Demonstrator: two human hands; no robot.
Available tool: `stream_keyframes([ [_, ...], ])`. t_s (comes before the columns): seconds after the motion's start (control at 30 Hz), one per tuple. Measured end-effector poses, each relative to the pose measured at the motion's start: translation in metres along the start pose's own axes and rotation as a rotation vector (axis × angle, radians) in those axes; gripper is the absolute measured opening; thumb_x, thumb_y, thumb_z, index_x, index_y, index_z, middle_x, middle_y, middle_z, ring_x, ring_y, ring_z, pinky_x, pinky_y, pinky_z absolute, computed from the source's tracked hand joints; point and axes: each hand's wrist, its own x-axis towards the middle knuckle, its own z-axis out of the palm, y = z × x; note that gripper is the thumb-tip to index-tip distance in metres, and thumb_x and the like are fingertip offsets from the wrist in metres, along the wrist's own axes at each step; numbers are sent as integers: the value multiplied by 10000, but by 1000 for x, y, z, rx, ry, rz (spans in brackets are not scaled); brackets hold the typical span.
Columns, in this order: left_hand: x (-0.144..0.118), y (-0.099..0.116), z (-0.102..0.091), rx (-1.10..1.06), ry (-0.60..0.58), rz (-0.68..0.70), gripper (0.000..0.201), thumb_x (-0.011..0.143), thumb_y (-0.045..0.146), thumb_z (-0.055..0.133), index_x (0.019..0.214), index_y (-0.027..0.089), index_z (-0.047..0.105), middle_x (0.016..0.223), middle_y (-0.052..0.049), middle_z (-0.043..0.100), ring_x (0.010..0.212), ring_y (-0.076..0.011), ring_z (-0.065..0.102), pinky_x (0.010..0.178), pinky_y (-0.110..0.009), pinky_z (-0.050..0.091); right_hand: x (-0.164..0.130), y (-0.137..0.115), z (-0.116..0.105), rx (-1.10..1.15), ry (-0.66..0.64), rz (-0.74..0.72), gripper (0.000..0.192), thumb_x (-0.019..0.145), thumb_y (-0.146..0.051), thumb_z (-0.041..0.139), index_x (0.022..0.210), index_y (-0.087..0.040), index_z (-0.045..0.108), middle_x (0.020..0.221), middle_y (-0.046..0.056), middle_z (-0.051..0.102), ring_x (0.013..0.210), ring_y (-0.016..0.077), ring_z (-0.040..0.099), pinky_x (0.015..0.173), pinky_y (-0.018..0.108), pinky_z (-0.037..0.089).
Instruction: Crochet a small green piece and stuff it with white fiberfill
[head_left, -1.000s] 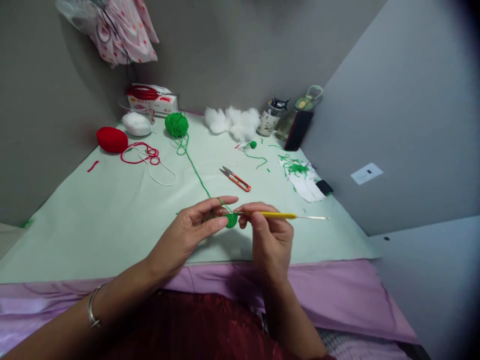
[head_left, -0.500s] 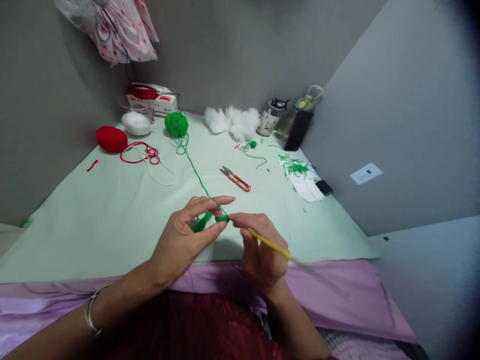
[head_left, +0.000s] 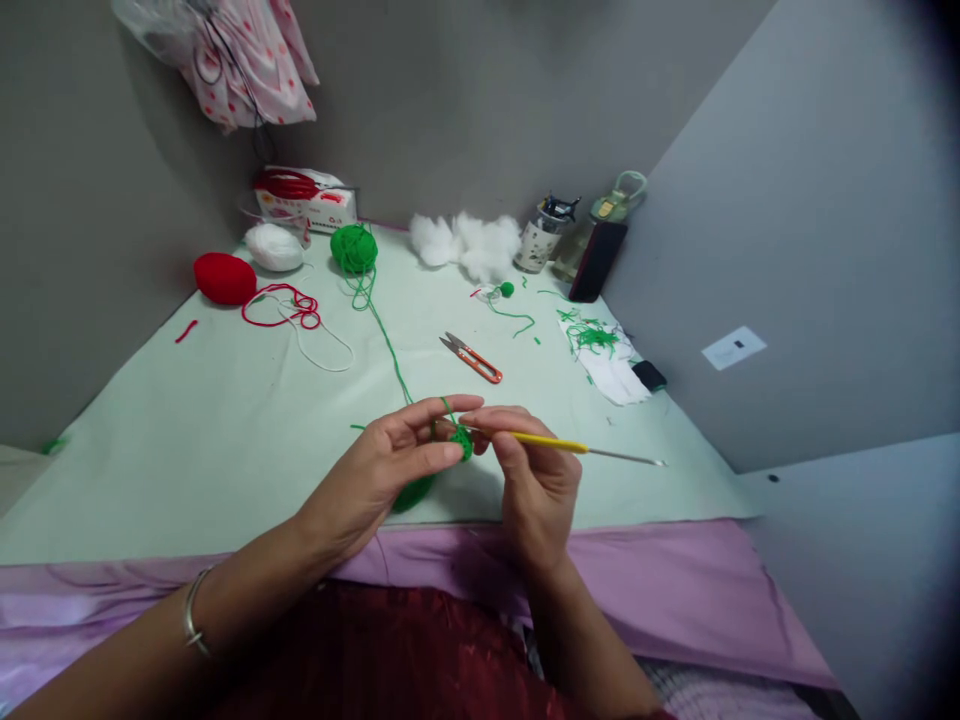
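Observation:
Between thumb and fingers, my left hand point(head_left: 386, 465) pinches a small green crochet piece point(head_left: 462, 443). Green yarn runs over its raised index finger and back to the green yarn ball point(head_left: 354, 247). My right hand point(head_left: 536, 475) grips a crochet hook point(head_left: 551, 441) by its yellow handle; one metal end points right, and the other reaches the green stitches, its tip partly hidden by fingers. Below my left hand hangs a darker green part point(head_left: 414, 493), mostly covered by the hand. Orange-handled thread snips point(head_left: 472, 358) lie beyond the hands.
At the left rest a red yarn ball point(head_left: 225, 278) and a white yarn ball point(head_left: 274, 247). White stuffing point(head_left: 469, 245) lies at the back beside a pen cup point(head_left: 537, 240). A phone point(head_left: 598, 262) leans against a bottle. Green scraps point(head_left: 596, 338) cover a white tissue point(head_left: 619, 380).
My right hand has turned, so the hook now lies nearly level with its far metal end showing. The green crochet piece has tilted and shifted slightly right in my left hand.

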Motion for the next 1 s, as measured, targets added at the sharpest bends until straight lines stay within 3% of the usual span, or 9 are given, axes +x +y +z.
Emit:
stream_keyframes([
  [0.1, -1, -3, 2, 49, 40, 53, 368, 834, 205, 841, 1196, 265, 814, 894, -3, 724, 863, -144, 644, 893, -269, 491, -5, 3, 2, -105, -20, -92, 245, 1010, -149, 612, 1116, -292, 780, 982, 36, 787, 882, 187, 732, 737, 346, 621],
  [0.17, -1, -4, 3, 24, 82, 60, 420, 829, 208, 851, 1240, 275, 791, 891, 9, 728, 866, -134, 647, 883, -256, 486, -10, 7, 3, -272, -18, -240, 321, 984, -101, 638, 1192, -308, 768, 1055, 53, 777, 938, 196, 730, 770, 360, 625],
  [0.23, 0, -4, 4, -46, 91, 16, 460, 831, 220, 854, 1280, 271, 768, 893, 9, 742, 879, -128, 657, 882, -242, 484, -12, 10, 3, -436, -13, -402, 411, 951, -59, 668, 1269, -308, 744, 1128, 77, 767, 999, 207, 721, 804, 369, 625],
  [0.3, 2, -4, 3, -126, 41, -69, 431, 836, 220, 841, 1263, 227, 778, 943, -23, 768, 921, -144, 672, 913, -249, 492, -13, 10, 3, -477, -18, -450, 449, 946, -39, 661, 1303, -304, 724, 1138, 84, 768, 1009, 212, 720, 804, 372, 624],
  [0.43, 5, -2, 0, -249, -76, -131, 318, 845, 161, 759, 1155, 158, 824, 1096, -88, 773, 1057, -199, 674, 1049, -306, 489, -7, 5, 0, -238, 1, -234, 296, 988, -89, 607, 1148, -281, 766, 984, 52, 779, 910, 202, 720, 770, 372, 611],
  [0.57, 5, 3, -1, -288, -66, -113, 326, 775, 122, 713, 1074, 128, 842, 1037, -82, 744, 922, -183, 657, 1026, -342, 527, -1, 0, -4, 17, 97, 36, 172, 1009, -224, 606, 963, -230, 772, 870, 41, 734, 705, 158, 660, 644, 325, 572],
  [0.67, 3, 8, 0, -268, -51, -111, 267, 738, 126, 687, 947, 127, 852, 1016, -96, 732, 904, -201, 648, 997, -356, 535, 2, 0, -4, 181, 118, 140, 169, 985, -288, 640, 896, -205, 758, 825, 38, 705, 631, 132, 625, 586, 288, 552],
  [0.8, 0, 9, 3, -150, -78, -85, 265, 772, 170, 719, 1003, 163, 850, 1040, -87, 738, 982, -212, 642, 985, -318, 500, 1, 0, -1, 248, 98, 168, 195, 982, -336, 654, 880, -211, 764, 790, 29, 702, 605, 127, 618, 557, 266, 543],
  [1.0, -1, 6, 4, 146, -68, 48, 310, 825, 218, 839, 1127, 285, 820, 1018, -23, 754, 967, -170, 630, 872, -256, 464, -2, -7, 3, -24, 43, 2, 154, 981, -216, 672, 992, -274, 814, 934, 27, 792, 903, 172, 718, 790, 302, 587],
])
